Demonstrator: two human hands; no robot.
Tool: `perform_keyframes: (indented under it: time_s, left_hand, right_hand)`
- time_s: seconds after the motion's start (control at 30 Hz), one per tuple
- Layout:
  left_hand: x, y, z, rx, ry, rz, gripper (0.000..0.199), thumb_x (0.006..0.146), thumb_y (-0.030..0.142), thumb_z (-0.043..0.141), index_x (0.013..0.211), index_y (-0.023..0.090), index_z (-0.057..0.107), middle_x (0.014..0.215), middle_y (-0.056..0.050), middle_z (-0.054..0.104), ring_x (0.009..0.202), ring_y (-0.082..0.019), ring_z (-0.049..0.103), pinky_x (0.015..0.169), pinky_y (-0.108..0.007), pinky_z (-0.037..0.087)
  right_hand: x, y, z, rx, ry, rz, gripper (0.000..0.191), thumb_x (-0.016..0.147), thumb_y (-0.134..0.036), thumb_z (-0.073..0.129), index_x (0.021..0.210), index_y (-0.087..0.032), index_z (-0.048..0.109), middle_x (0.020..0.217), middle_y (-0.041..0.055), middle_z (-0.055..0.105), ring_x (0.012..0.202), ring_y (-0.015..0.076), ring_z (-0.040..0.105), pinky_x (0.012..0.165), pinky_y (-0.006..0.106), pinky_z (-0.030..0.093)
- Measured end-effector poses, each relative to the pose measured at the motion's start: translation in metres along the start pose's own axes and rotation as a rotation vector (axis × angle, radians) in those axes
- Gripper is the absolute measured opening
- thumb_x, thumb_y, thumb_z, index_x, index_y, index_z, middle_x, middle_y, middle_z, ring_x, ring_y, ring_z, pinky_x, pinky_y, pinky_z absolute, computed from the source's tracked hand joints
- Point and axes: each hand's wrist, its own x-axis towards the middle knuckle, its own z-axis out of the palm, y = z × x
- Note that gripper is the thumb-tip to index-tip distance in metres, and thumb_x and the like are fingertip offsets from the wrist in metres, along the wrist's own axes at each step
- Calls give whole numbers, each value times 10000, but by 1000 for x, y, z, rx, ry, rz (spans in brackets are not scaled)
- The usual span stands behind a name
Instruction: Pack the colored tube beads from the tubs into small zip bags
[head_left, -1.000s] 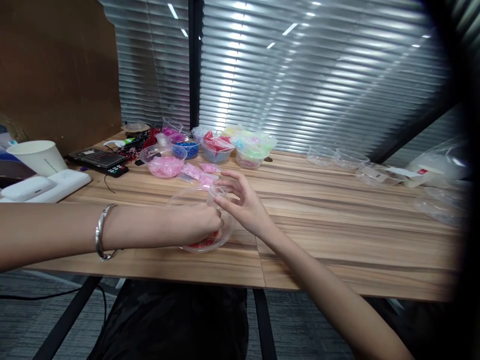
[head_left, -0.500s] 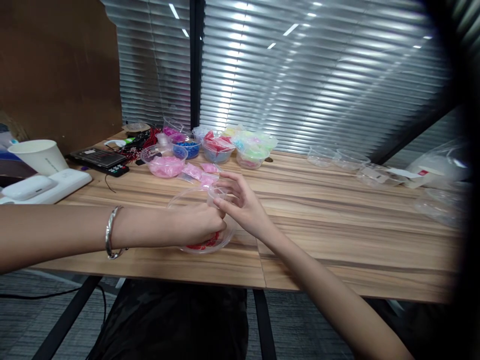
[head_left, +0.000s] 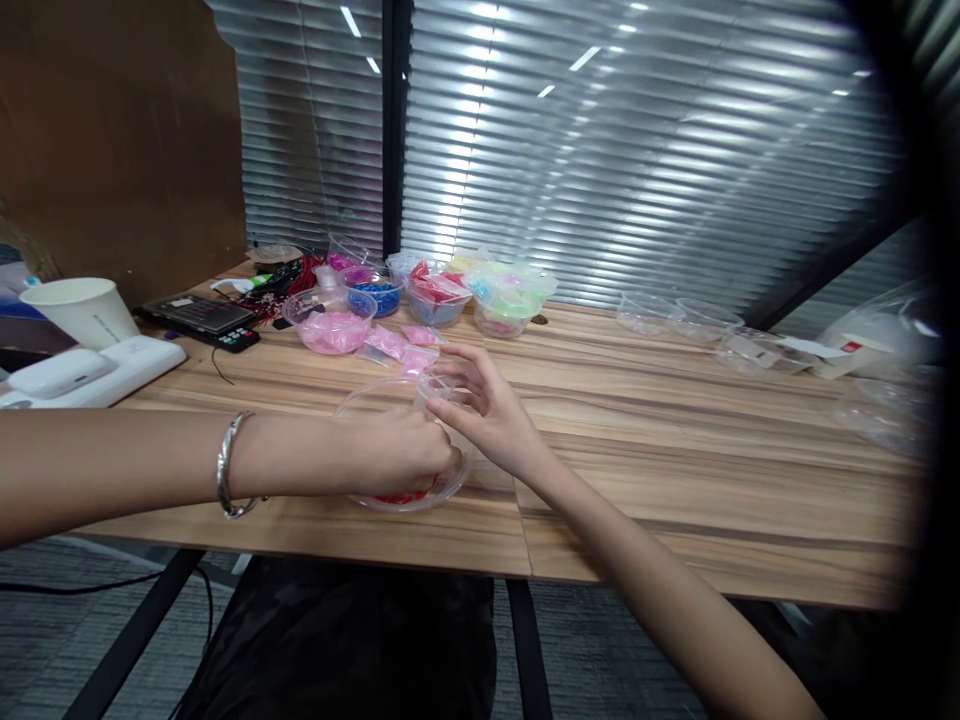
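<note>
1. Just below the frame's centre, a large clear bowl (head_left: 448, 494) is set on the wooden table (head_left: 637, 480); red pieces (head_left: 401, 498) are seen inside.
2. The left hand (head_left: 409, 450) is lowered into the bowl, its fingers curled in; whether anything is pinched cannot be told, the fingertips being hidden.
3. At the frame's centre, a small clear cup (head_left: 430, 390) is held by the right hand (head_left: 491, 415) between thumb and half-bent fingers.
4. Beyond, left of upper centre, pink packets (head_left: 386, 343) are laid beside a pink-filled tub (head_left: 330, 332).
</note>
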Motion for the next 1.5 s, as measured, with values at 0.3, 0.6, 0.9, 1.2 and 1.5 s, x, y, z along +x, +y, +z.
perform_keyframes:
  time_s: [0.3,0.6,0.9,1.2,1.5]
  left_hand:
    - [-9,13,-41,-69,-131,-89,84,761,137,574,741,150,655,651,-11,587,556,-110,474,489,-225,311]
    - [-28,1,-52,-250,-127,-230,81,779,169,558,775,156,637,589,36,523,517,-82,453,460,-179,299]
    - [-29,-4,-56,-444,-173,-355,100,827,186,496,820,148,588,531,64,405,460,-69,381,423,-153,289]
    - [-32,-7,-57,-577,-161,-329,201,932,332,458,900,155,549,694,20,499,552,-84,476,487,-170,388]
    - [-37,-15,-56,-410,-4,-302,245,958,373,407,966,173,549,868,-21,561,771,-141,524,652,-241,424]
  right_hand:
    - [1,-1,-3,15,9,-40,504,843,-329,670,1287,-296,433,1207,40,586,1149,195,571,977,378,498]
    - [0,-2,-3,5,22,-37,465,857,-327,658,1273,-288,453,1265,46,560,1157,192,562,979,369,491]
    - [0,0,-3,-76,3,-80,526,852,-356,662,1313,-292,419,1221,56,575,1161,216,552,1004,405,463]
    - [-4,-7,-7,-232,-31,-237,464,933,-323,519,1360,-214,375,1263,109,534,1166,241,523,1012,439,428]
    - [-5,-7,-7,-378,-65,-284,467,925,-310,504,1361,-209,372,1283,129,520,1161,265,520,1004,486,421]
